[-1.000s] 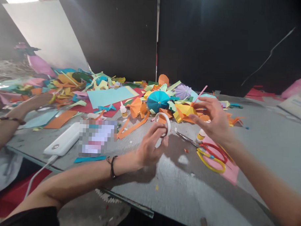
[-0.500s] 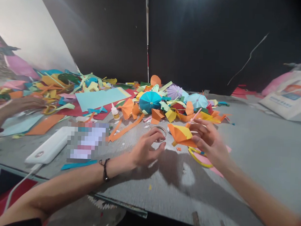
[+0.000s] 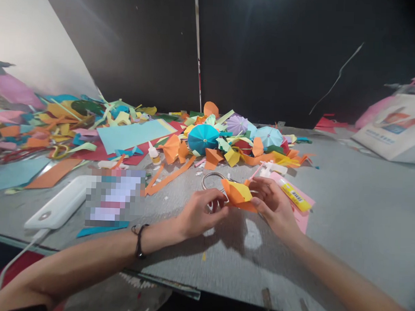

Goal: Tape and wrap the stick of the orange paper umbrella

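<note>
Between my hands is a folded orange and yellow paper piece [image 3: 239,193], held above the table. A thin pink stick [image 3: 257,170] rises behind it. My right hand [image 3: 274,205] grips its right side between thumb and fingers. My left hand [image 3: 202,212] pinches its left edge; the fingertips are partly hidden. A silver ring-shaped object [image 3: 210,174] lies behind my left fingers. Right of my right hand, a yellow glue tube [image 3: 296,195] rests on pink paper [image 3: 302,218].
Paper scraps with a blue pleated paper umbrella [image 3: 203,139] are heaped along the dark wall. A small glue bottle [image 3: 154,152] stands in front. To the left lie a white power bank [image 3: 58,204] with a cable and a blurred-out phone [image 3: 115,197]. A white bag [image 3: 397,128] stands far right.
The paper piece and my right hand have moved left and slightly down, and my left hand now meets the paper's edge. Yellow scissor handles by my right hand and another person's hand at left no longer show.
</note>
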`<state>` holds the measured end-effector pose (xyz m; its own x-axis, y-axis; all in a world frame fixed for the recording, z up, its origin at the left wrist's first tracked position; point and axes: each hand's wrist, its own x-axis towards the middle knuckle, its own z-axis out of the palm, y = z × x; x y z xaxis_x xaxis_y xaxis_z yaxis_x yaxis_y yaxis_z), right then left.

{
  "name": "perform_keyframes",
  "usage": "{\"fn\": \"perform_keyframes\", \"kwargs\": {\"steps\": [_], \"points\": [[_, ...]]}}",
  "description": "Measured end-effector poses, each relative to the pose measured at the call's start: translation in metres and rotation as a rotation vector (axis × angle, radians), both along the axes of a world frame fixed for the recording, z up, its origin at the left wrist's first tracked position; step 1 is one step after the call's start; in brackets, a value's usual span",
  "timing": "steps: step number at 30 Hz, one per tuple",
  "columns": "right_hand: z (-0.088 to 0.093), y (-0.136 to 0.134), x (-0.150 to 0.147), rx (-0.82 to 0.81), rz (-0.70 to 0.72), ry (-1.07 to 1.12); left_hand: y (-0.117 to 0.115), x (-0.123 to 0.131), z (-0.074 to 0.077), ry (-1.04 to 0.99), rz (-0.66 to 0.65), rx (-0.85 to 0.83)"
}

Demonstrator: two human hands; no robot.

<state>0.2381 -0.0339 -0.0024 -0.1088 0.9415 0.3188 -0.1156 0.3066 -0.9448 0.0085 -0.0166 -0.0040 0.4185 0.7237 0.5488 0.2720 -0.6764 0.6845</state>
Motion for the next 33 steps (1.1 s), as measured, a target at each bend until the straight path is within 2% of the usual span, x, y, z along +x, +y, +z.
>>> {"fn": "perform_keyframes", "kwargs": {"steps": [5,9,14,20,28,33], "points": [[-0.002,-0.001,0.000,0.005,0.005,0.005,0.000,0.001,0.000,0.012,0.024,0.016],[0.006,-0.002,0.000,0.011,0.009,0.024,0.001,0.003,0.001,-0.026,0.037,0.014],[0.019,-0.003,0.004,0.008,-0.086,0.007,0.002,0.003,0.000,-0.024,0.052,0.049],[0.021,-0.005,0.009,-0.071,-0.221,0.035,0.004,0.002,-0.004,-0.053,0.059,0.097],[0.019,-0.004,0.006,-0.085,-0.132,0.053,0.003,0.002,-0.001,-0.097,0.064,0.134],[0.018,-0.004,0.005,-0.134,-0.166,-0.010,0.002,0.001,0.003,-0.098,0.037,0.166]]}}
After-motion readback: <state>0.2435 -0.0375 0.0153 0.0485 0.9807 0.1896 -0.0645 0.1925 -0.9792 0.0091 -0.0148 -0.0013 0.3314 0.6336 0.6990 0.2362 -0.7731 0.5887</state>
